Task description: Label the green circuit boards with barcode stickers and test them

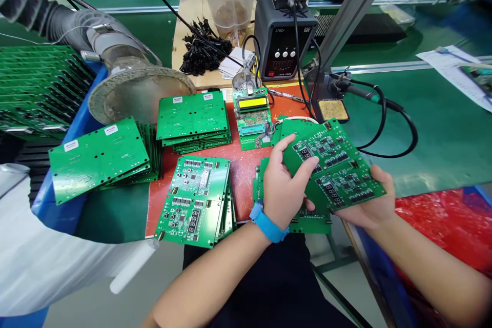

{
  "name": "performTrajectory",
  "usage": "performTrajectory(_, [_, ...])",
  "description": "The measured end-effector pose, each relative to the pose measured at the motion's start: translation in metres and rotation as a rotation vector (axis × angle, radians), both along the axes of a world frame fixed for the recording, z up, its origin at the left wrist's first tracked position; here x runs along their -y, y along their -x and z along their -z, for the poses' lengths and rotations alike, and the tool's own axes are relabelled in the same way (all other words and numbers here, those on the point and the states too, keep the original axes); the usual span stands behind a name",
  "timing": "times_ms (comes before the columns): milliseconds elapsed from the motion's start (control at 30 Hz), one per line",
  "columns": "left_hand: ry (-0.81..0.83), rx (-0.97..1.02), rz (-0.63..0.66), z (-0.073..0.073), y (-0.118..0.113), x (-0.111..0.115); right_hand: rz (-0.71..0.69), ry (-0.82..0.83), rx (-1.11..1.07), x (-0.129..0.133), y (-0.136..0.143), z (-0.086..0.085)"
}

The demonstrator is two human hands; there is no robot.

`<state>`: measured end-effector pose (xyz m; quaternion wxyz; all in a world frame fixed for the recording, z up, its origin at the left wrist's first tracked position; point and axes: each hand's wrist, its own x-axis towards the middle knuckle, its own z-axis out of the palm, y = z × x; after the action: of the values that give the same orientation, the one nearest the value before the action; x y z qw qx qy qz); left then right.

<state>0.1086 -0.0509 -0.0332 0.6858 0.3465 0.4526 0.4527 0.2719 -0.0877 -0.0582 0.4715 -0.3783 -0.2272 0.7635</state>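
In the head view, a green circuit board (338, 156) with black digit displays is tilted above the front right of the red mat. My right hand (371, 197) grips its right edge from below, fingers partly hidden under it. My left hand (282, 182), with a blue wrist strap, closes on the left side, thumb on top; some of its fingers are hidden. Beneath the held board lie more circuit boards (313, 225), partly covered. Left of my hands stands a stack of boards (196, 200) with displays facing up. Behind it, a small test board (251, 118) shows a lit yellow screen.
Two stacks of boards, left (100, 159) and back (192, 118), lie underside up. A fume hood (138, 92) overhangs them. A soldering station (284, 36) stands at the back, its iron (357, 89) and cable to the right. Blue bin (57, 200) holds racked boards at left.
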Motion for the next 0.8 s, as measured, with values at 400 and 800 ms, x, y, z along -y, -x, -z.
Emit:
performTrajectory(400, [-0.349, -0.336, 0.028, -0.003, 0.036, 0.048, 0.068, 0.067, -0.190, -0.001, 0.001, -0.004])
performTrajectory(800, [0.544, 0.567, 0.347, 0.083, 0.083, 0.101, 0.112, -0.321, 0.147, -0.012, -0.016, -0.051])
